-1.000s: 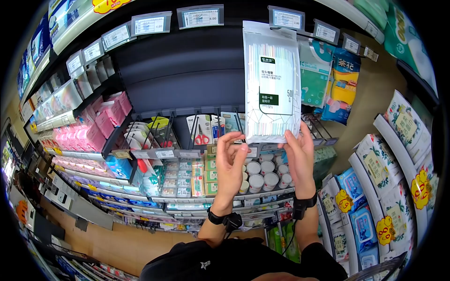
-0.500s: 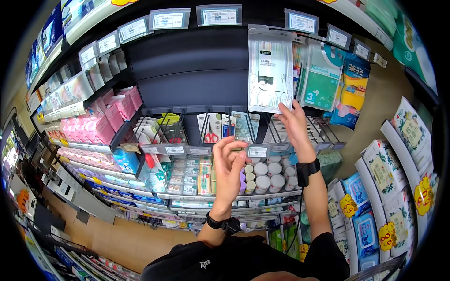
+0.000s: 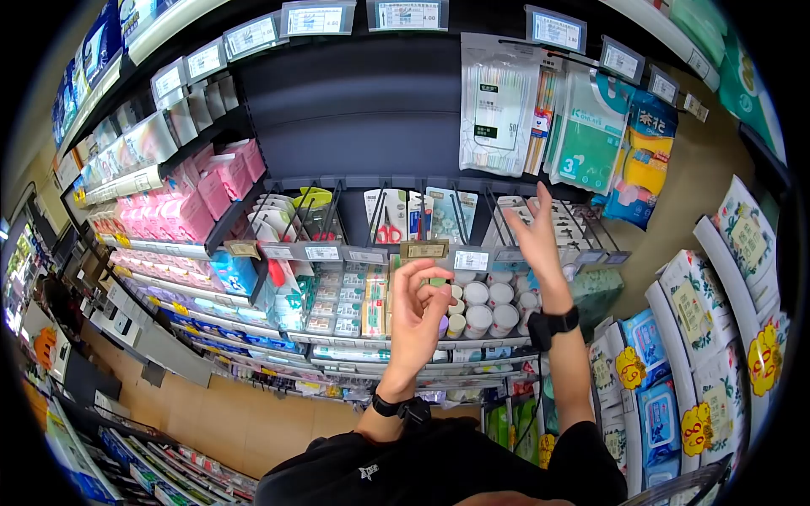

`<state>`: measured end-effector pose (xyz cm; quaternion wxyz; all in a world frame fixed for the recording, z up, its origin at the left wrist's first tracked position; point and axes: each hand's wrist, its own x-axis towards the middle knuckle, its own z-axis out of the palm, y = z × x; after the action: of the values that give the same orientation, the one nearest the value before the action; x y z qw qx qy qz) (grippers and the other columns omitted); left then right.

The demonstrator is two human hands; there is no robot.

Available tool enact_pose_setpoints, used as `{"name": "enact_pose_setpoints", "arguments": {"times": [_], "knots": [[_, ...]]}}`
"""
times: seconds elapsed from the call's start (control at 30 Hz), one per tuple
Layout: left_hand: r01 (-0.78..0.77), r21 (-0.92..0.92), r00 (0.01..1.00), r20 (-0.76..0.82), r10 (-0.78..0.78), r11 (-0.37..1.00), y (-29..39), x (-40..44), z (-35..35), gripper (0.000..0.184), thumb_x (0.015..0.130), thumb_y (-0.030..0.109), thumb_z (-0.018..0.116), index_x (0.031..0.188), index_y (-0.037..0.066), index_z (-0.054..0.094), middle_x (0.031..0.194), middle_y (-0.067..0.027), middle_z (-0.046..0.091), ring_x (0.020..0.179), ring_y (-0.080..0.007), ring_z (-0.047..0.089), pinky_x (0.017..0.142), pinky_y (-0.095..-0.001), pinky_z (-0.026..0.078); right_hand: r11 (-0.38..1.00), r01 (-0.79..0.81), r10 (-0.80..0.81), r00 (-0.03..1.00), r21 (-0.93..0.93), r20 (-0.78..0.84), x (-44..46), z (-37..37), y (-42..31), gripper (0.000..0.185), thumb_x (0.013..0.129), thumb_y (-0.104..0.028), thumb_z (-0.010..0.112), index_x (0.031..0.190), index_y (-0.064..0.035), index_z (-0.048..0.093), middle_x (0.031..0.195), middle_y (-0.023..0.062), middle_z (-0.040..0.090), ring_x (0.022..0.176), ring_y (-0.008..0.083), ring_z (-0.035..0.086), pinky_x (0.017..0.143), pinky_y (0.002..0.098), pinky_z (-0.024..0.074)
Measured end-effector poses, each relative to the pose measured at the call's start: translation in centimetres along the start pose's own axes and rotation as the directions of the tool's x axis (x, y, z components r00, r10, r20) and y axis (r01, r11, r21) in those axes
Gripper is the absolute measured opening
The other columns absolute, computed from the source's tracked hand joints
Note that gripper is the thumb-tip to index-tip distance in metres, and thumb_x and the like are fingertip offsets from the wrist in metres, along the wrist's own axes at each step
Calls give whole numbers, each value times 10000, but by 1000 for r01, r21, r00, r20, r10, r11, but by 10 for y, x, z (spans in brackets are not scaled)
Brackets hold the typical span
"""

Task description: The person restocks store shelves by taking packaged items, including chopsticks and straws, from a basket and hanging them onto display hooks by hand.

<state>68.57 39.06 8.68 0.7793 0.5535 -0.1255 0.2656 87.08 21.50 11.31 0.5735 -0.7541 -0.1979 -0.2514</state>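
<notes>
A clear packet of straws hangs upright at the upper shelf, beside a pack of colourful sticks and a green packet. Below the straws, my right hand is raised with its thumb and fingers apart, holding nothing and not touching the packets. My left hand is lower, in front of the shelf edge and the round tubs. Its fingers are loosely curled, with a gap towards the thumb and nothing visible in them. Both wrists wear black bands.
Pink packs fill the shelves at left. Red-handled scissors hang on hooks in the middle. Bare metal hooks stick out near my hands. Blue wipes packs and white tissue packs stand at right.
The straw packet was at my right fingertips and now hangs free. My right hand has let it go and drawn back below it, fingers spreading. The view has shifted slightly.
</notes>
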Motion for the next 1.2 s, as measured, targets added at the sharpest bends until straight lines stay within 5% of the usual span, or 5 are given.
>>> {"name": "enact_pose_setpoints", "arguments": {"times": [0.2,0.43,0.53,0.77,1.2], "knots": [[112,-56,990,97,-106,992,6,-37,0,398,1000,34,574,1356,18,399,1076,-114,649,876,-128,616,839,-283,507,966,121,-192,928,229,319,-156,-44,-80,616,951,-105,630,1488,16,356,1440,209,501,1214,291,599,919,376,533],[248,101,918,293,-267,964,25,-82,2,398,1002,76,594,1363,13,440,1087,-93,654,932,-136,610,855,-297,495,836,-309,97,897,454,431,-241,-90,-87,527,1013,-130,546,1479,11,345,1299,190,605,1062,232,659,865,332,522],[227,350,769,509,-388,909,44,-104,5,411,989,61,596,1370,12,451,1097,-95,655,921,-134,606,871,-292,478,858,-302,146,918,416,368,-270,-106,-88,484,1041,-182,506,1458,17,358,1231,180,624,1004,218,661,842,324,507],[394,27,851,367,-376,918,37,-211,5,389,999,60,575,1363,-7,454,1081,-126,673,927,-171,645,857,-308,493,696,-382,155,906,608,393,-364,-117,-96,718,1057,-561,302,1466,28,314,1200,218,626,959,256,668,813,346,500],[489,15,854,197,-482,872,74,-339,-13,314,1021,85,565,1315,0,495,1115,-89,664,961,-140,642,880,-291,506,621,-504,239,851,600,468,-481,-128,-151,818,1013,-665,331,1481,6,291,1138,222,638,902,246,661,778,337,496]]}}
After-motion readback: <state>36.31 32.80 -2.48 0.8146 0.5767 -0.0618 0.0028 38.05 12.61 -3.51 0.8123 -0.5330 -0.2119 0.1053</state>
